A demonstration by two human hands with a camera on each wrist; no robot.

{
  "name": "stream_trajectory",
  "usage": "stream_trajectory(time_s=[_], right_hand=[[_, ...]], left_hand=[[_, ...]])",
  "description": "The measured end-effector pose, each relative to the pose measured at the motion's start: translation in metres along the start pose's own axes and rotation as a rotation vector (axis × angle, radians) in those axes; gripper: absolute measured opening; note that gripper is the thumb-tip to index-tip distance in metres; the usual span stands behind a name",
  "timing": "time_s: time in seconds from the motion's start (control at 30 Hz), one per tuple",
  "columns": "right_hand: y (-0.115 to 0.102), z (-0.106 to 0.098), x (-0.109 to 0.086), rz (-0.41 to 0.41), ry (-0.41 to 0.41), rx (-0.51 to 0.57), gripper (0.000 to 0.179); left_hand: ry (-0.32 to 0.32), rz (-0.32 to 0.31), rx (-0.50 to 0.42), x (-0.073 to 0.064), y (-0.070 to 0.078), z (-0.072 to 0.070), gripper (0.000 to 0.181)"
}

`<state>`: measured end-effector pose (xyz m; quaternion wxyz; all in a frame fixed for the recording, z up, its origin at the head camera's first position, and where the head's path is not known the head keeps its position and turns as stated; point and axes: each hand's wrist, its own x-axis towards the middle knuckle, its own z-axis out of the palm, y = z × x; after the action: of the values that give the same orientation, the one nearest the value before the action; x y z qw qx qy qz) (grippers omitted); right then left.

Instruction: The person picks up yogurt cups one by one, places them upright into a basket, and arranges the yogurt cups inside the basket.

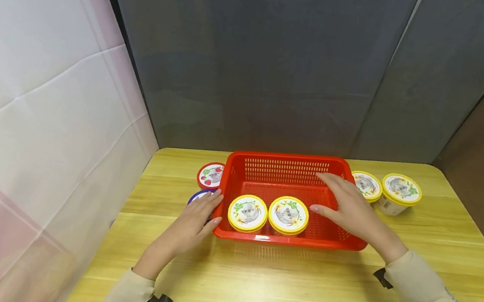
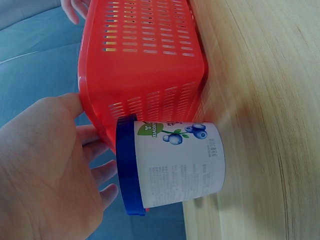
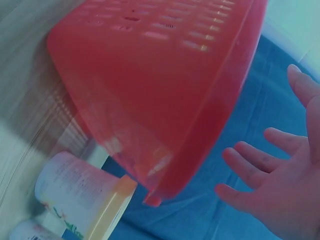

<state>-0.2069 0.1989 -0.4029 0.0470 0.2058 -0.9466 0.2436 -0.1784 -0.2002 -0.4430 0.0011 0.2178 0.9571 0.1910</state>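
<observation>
Hands at either end of a red basket, neither with a firm hold

Two yellow-lidded tubs are inside the red plastic basket (image 1: 275, 189), which sits on the wood-grain worktop (image 1: 271, 285). The left inside tub (image 1: 248, 213) and right inside tub (image 1: 289, 215) stand side by side along the near wall, lids up, leaving bare floor behind them and to their right.

The step in hand looks like positioning or steadying the basket from both ends; one instant cannot settle which. Moving it would call for the right fingers to come down and close on the right rim, with the left ones firming up opposite.

The left grip (image 1: 191, 224) is loosely extended and clasps nothing. Its thumb appears to touch the left rim; whether the other fingers touch the basket or the blueberry tub (image 2: 175, 165) just beside it, I cannot tell, as the blue lid partly hides them. The right grip (image 1: 348, 207) is spread wide, thumb well apart from the fingers, and holds nothing; it hovers over the basket's right end, with a gap to the rim in the right wrist view.

Outside, a red-lidded tub (image 1: 210, 176) stands by the left wall, and a nearer yellow-lidded tub (image 1: 365, 186) and a farther yellow-lidded tub (image 1: 400, 190) stand to the right
</observation>
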Motion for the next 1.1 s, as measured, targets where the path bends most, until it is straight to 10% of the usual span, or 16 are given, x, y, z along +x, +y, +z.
stream_trajectory(time_s=[1.1], right_hand=[[0.080,-0.034,-0.019,0.100,0.229,-0.005,0.068]], left_hand=[[0.002,-0.002,0.004,0.001,-0.001,0.002,0.064]])
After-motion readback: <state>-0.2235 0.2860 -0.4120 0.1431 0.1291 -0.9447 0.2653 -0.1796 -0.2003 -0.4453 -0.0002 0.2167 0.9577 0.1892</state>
